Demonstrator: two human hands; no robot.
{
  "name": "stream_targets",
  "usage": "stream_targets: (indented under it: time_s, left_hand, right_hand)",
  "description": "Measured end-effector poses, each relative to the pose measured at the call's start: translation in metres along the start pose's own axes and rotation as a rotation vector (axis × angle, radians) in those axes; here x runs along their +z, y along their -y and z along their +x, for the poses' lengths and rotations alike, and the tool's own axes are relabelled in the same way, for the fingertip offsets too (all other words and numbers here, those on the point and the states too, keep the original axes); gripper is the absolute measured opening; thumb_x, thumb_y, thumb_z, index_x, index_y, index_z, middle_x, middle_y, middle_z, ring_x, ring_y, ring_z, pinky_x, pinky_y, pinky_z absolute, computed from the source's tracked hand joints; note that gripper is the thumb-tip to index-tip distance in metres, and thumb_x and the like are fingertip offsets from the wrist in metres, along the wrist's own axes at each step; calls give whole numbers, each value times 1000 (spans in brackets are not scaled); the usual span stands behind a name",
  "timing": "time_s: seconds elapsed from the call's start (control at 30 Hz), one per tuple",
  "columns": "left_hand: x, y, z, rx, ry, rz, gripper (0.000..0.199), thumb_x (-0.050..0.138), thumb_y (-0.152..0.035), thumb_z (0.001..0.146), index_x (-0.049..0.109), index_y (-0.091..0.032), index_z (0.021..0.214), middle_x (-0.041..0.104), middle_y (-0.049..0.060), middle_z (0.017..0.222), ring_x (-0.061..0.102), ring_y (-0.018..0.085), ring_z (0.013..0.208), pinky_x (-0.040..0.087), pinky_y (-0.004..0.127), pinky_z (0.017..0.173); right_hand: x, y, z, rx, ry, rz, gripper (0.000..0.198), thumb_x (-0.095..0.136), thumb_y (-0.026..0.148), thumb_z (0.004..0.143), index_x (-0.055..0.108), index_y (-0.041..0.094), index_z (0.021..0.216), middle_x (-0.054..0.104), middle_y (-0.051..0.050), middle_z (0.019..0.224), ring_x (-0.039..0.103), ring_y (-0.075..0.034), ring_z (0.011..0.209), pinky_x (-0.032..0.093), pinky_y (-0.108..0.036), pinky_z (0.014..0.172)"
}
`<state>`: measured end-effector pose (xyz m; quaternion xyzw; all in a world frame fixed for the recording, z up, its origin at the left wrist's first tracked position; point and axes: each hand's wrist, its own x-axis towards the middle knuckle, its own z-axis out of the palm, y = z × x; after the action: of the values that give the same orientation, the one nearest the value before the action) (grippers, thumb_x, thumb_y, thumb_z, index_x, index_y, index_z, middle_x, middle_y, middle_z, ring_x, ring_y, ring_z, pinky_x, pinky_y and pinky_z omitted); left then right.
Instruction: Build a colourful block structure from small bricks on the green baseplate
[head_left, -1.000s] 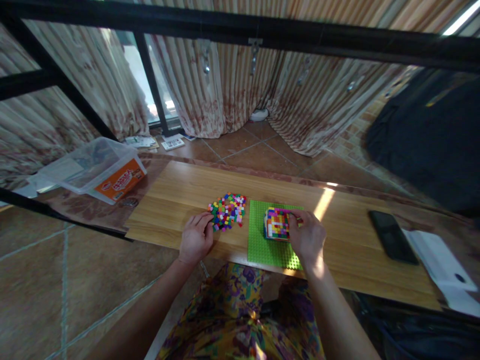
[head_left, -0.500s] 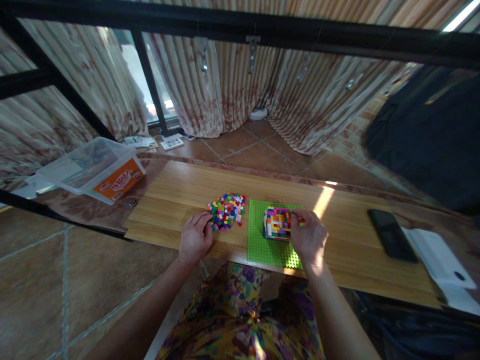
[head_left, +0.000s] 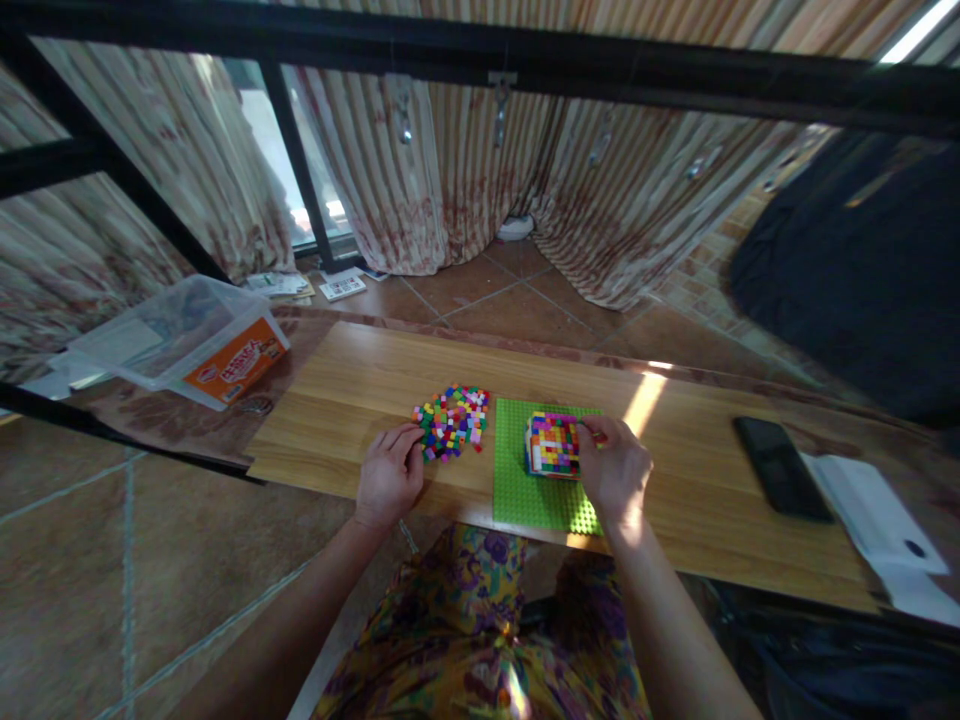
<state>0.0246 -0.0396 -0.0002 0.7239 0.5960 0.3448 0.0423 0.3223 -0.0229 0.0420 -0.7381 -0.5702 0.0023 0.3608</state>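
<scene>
My left hand (head_left: 391,472) rests at the left edge of a loose heap of small coloured toy bricks (head_left: 454,420), fingers curled and thumb drawn in. Whatever its fingertips hold is too small to make out. A multicoloured block of stacked bricks (head_left: 553,443) stands on a green studded baseplate (head_left: 517,505). At the block's right side is my right hand (head_left: 616,470), with thumb and fingers pinched together. The hand hides part of that side, and I cannot make out what is in the pinch.
The heap and baseplate are on a long wooden board (head_left: 360,370). A clear plastic bin (head_left: 187,335) with an orange label stands at the left. To the right lie a black phone (head_left: 781,468) and a white flat object (head_left: 874,515). Striped curtains (head_left: 480,180) hang behind a dark bar.
Both hands keep almost the same place and pose. The whole view has shifted very slightly; the heap and the brick block look unchanged.
</scene>
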Motion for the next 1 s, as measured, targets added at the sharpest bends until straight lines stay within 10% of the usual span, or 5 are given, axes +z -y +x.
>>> stream_targets:
  time_s: [1.0]
  left_hand:
    - [0, 1, -1, 27, -5, -2, 24, 47, -21, 90, 64, -17, 106, 68, 9, 110, 62, 22, 101, 49, 38, 93]
  right_hand:
    - [-4, -5, 5, 257, 64, 246, 35, 60, 49, 78, 73, 17, 82, 72, -6, 73, 64, -19, 64, 48, -30, 64]
